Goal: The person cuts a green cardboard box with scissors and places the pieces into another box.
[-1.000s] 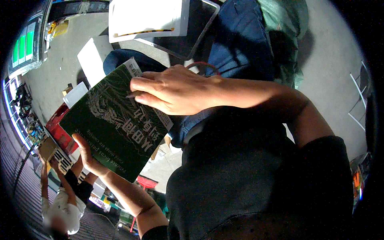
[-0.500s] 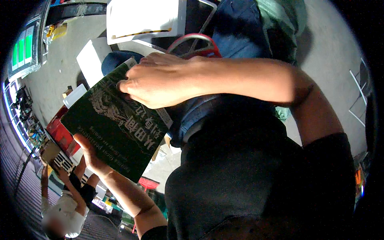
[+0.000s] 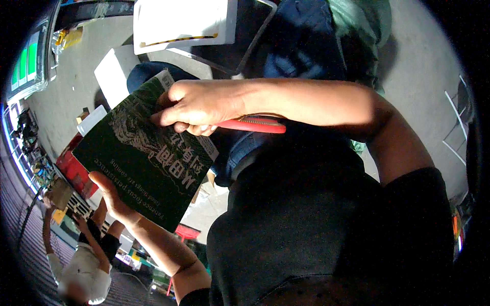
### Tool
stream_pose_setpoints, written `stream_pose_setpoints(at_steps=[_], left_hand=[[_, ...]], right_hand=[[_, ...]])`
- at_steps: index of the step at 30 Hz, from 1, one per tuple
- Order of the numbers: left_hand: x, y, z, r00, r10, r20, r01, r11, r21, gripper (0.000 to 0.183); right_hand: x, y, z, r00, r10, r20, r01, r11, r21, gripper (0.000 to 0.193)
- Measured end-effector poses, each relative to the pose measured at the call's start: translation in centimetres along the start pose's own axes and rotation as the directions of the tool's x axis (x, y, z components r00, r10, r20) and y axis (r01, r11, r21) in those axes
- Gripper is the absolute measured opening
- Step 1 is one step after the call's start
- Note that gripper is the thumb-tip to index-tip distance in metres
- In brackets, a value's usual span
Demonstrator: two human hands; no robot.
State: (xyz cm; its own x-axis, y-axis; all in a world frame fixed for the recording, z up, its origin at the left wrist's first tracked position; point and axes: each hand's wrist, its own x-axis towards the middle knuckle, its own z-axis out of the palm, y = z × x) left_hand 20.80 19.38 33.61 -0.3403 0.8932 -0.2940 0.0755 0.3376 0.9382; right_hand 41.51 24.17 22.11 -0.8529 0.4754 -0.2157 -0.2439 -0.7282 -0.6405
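A dark green printed box (image 3: 140, 171) with pale lettering and a wavy light pattern is tilted in front of my lap. My left hand (image 3: 118, 206) supports its lower left edge, thumb visible along the side and the other fingers hidden behind it. Over the box's upper right part, my right hand (image 3: 196, 106) is closed round a red-handled tool (image 3: 258, 124). The handle has a ridged strip along it and sticks out toward my body. Its working end is hidden by my fingers, so its kind cannot be told.
Beyond the box stand a white panel (image 3: 184, 25) and a white carton (image 3: 113, 76). A red crate (image 3: 76, 166) lies to the left. Another person (image 3: 84, 265) handles a brown box at the lower left. A green bag (image 3: 362, 35) hangs at the upper right.
My right hand has turned, and the red tool has swung from beyond the hand to its near side. The box has shifted slightly left; my left hand keeps its hold.
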Motion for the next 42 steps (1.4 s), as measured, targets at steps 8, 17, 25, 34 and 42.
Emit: stream_pose_setpoints(at_steps=[8,17,25,34,42], left_hand=[[-1.3,1.9,4.7,0.942,-0.163,-0.294,0.148,0.986,-0.071,0.054],[-5.6,2.5,3.9,0.97,-0.244,-0.002,0.198,0.785,0.586,0.051],[-5.2,1.4,0.7,0.917,-0.399,0.021,0.372,0.87,0.324,0.052],[-5.5,0.1,0.9,0.845,-0.484,0.225,0.503,0.864,-0.029,0.062],[-5.9,-0.7,1.5,0.875,-0.449,0.182,0.45,0.892,0.04,0.067]], right_hand=[[0.0,0.8,0.8,0.996,-0.032,-0.082,0.05,0.973,0.223,0.02],[0.0,1.3,-0.1,0.947,-0.246,-0.208,0.14,0.896,-0.421,0.031],[-3.7,4.0,-0.4,0.942,-0.3,0.153,0.306,0.575,-0.759,0.024],[-3.6,5.5,0.7,0.922,-0.351,0.166,0.272,0.278,-0.921,0.022],[-4.5,3.3,1.4,0.978,-0.13,0.163,0.184,0.171,-0.968,0.024]])
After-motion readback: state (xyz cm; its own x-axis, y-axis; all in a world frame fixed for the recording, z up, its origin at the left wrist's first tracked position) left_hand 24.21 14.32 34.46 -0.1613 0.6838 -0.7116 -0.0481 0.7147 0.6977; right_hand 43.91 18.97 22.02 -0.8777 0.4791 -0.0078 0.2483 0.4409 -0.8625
